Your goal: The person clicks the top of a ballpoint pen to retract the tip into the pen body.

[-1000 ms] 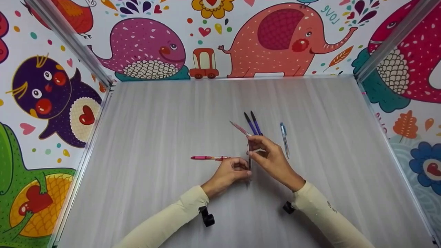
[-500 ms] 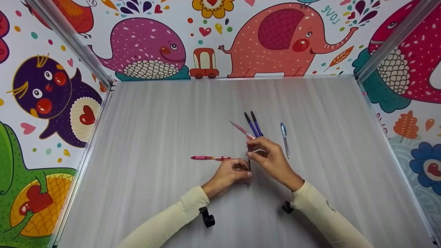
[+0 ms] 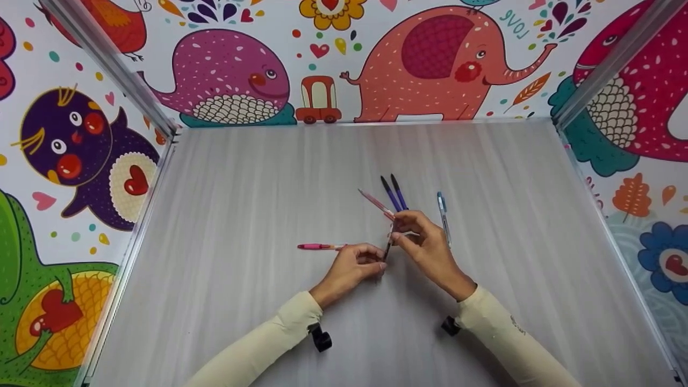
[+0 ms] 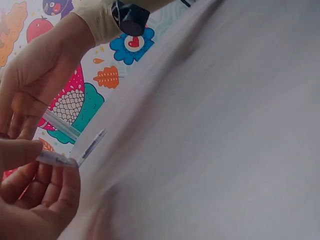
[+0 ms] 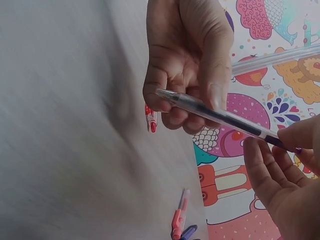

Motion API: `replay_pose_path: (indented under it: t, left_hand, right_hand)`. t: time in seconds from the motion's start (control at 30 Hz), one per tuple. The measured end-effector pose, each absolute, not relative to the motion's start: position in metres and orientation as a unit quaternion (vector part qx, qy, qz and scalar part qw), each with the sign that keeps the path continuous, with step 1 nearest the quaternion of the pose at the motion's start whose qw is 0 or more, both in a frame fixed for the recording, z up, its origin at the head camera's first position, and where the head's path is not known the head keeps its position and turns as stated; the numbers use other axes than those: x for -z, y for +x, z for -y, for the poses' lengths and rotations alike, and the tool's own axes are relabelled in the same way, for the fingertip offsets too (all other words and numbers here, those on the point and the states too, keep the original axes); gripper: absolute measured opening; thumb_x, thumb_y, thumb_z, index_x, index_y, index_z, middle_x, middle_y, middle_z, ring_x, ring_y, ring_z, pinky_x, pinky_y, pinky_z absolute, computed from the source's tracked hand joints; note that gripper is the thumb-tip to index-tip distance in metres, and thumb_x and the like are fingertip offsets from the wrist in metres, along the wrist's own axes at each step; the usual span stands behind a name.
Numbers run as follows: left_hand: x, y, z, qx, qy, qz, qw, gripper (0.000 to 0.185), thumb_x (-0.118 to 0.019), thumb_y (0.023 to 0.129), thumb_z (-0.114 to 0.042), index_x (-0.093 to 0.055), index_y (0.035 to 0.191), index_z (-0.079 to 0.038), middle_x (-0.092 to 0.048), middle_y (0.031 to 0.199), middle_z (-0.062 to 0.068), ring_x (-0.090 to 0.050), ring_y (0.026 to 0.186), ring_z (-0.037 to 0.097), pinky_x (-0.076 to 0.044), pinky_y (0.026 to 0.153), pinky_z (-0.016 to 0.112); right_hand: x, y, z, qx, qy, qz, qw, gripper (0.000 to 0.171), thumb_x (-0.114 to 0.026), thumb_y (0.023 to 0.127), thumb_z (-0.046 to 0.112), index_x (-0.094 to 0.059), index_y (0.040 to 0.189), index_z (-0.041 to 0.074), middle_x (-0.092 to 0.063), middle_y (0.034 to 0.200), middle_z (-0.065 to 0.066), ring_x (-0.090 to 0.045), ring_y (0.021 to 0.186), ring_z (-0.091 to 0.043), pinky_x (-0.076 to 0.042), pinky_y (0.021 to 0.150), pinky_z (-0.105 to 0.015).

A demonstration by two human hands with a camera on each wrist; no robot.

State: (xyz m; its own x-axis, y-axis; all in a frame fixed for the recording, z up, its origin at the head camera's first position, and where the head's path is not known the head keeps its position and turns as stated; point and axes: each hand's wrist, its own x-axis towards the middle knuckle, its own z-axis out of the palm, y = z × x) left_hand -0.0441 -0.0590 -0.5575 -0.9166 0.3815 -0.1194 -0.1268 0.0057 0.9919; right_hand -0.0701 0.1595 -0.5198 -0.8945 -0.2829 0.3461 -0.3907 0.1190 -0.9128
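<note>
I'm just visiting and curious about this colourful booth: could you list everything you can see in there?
Clear pen with dark ink: one, see-through barrel, held above the table between both hands.
Purple pens: two, side by side, beyond the hands.
Pink pen: one, angled, just left of the purple pair.
Blue pen: one, pale blue, right of the hands.
Red-pink pen: one, lying crosswise, left of the hands.
Table: one, grey, streaked.
Walls: cartoon animals, many colours.
Left hand: pinches the clear pen's near end.
Right hand: pinches its far end.
Sleeves: two, cream.
</note>
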Motion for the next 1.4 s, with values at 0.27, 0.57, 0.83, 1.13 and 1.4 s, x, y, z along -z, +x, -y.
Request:
replay_pose_path:
  t: [0.27, 0.57, 0.83, 1.13, 1.4]
  left_hand:
    - [0.552, -0.046, 0.069, -0.653, 0.108, -0.74, 0.115, 0.013, -0.08, 0.098, 0.0, -0.08, 0.112, -0.001, -0.079, 0.104, 0.007, -0.075, 0.096, 0.016, -0.062, 0.083, 0.026]
    - [0.551, -0.05, 0.082, -0.617, 0.133, -0.773, 0.059, 0.013, -0.081, 0.098, 0.0, -0.081, 0.111, -0.004, -0.078, 0.107, 0.006, -0.073, 0.098, 0.016, -0.064, 0.088, 0.04]
    - [0.546, -0.053, 0.094, -0.589, 0.154, -0.793, 0.022, 0.014, -0.082, 0.097, 0.003, -0.081, 0.11, -0.003, -0.078, 0.104, 0.006, -0.072, 0.096, 0.016, -0.063, 0.086, 0.031]
    - [0.548, -0.056, 0.106, -0.539, 0.183, -0.822, -0.033, 0.012, -0.081, 0.098, 0.001, -0.081, 0.108, -0.005, -0.078, 0.104, 0.003, -0.075, 0.098, 0.02, -0.064, 0.087, 0.038]
    - [0.553, -0.058, 0.114, -0.52, 0.18, -0.834, -0.038, 0.011, -0.081, 0.099, -0.001, -0.08, 0.109, -0.005, -0.076, 0.105, 0.003, -0.076, 0.1, 0.016, -0.063, 0.088, 0.03]
  right_hand:
    - [0.521, -0.071, -0.163, -0.632, 0.21, 0.743, 0.062, 0.035, -0.074, 0.097, -0.015, -0.062, 0.129, -0.008, -0.073, 0.113, -0.018, -0.075, 0.1, -0.019, -0.064, 0.082, -0.028]
    - [0.524, -0.071, -0.164, -0.604, 0.202, 0.768, 0.067, 0.031, -0.079, 0.097, -0.007, -0.065, 0.125, -0.007, -0.076, 0.113, -0.018, -0.075, 0.102, -0.022, -0.059, 0.082, -0.025]
    - [0.528, -0.073, -0.162, -0.584, 0.214, 0.78, 0.075, 0.03, -0.081, 0.097, -0.006, -0.07, 0.124, -0.002, -0.078, 0.112, -0.012, -0.076, 0.102, -0.025, -0.061, 0.085, -0.026]
    - [0.537, -0.077, -0.159, -0.558, 0.241, 0.791, 0.072, 0.025, -0.082, 0.095, -0.006, -0.077, 0.117, 0.003, -0.079, 0.111, -0.009, -0.076, 0.102, -0.03, -0.064, 0.086, -0.037]
    - [0.546, -0.079, -0.157, -0.53, 0.268, 0.802, 0.062, 0.02, -0.084, 0.094, -0.005, -0.077, 0.112, 0.0, -0.078, 0.109, -0.005, -0.074, 0.099, -0.024, -0.065, 0.085, -0.038]
